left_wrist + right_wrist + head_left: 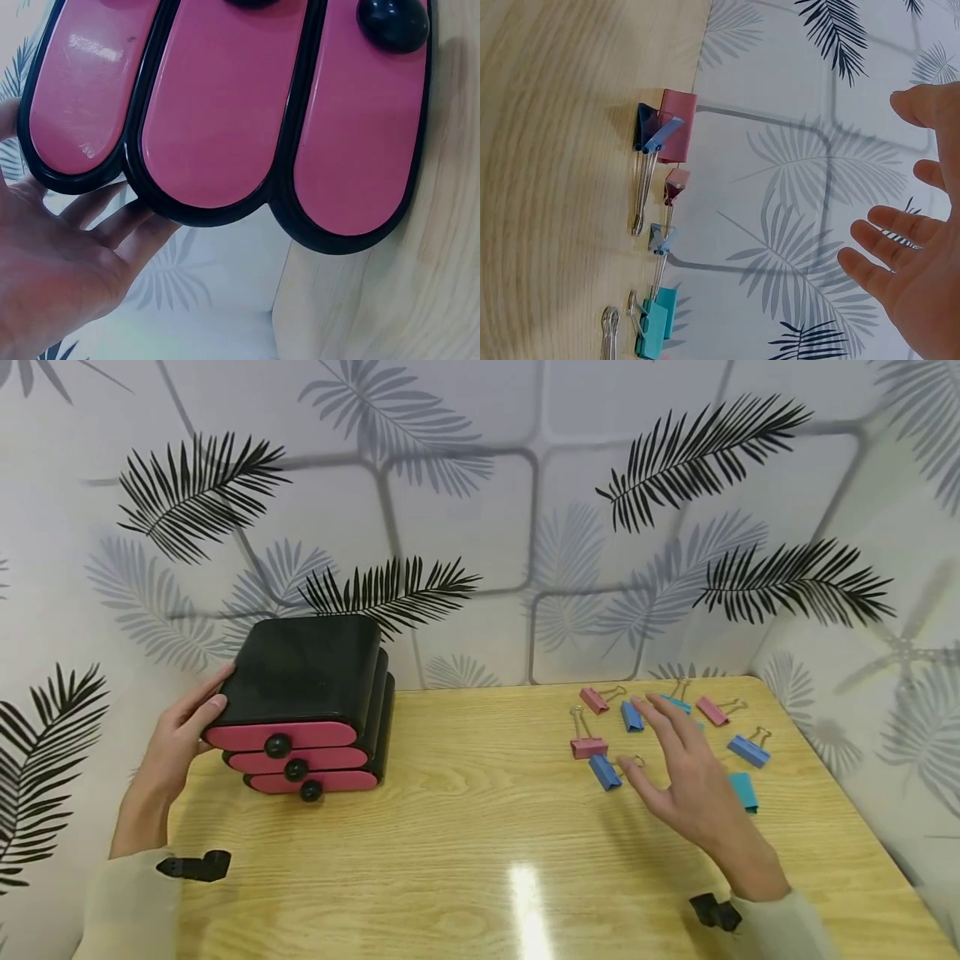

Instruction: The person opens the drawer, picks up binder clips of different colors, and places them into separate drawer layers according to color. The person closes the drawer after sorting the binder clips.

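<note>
A small black chest of drawers (303,668) with three pink fronts and round black knobs stands at the left of the table. My left hand (168,747) rests against its upper left side, thumb near the top edge. In the left wrist view, fairly straight fingers (150,232) reach behind the side of the pink drawer fronts (210,112). My right hand (693,785) hovers over binder clips at the right, fingers spread and holding nothing. Nearest are a blue binder clip (604,772), a pink binder clip (588,748) and a teal binder clip (744,792).
More clips lie scattered farther back, including a pink clip (712,711) and a blue clip (748,751). The wooden table (450,835) meets a leaf-patterned wall covering (465,535) at the back and along the right side.
</note>
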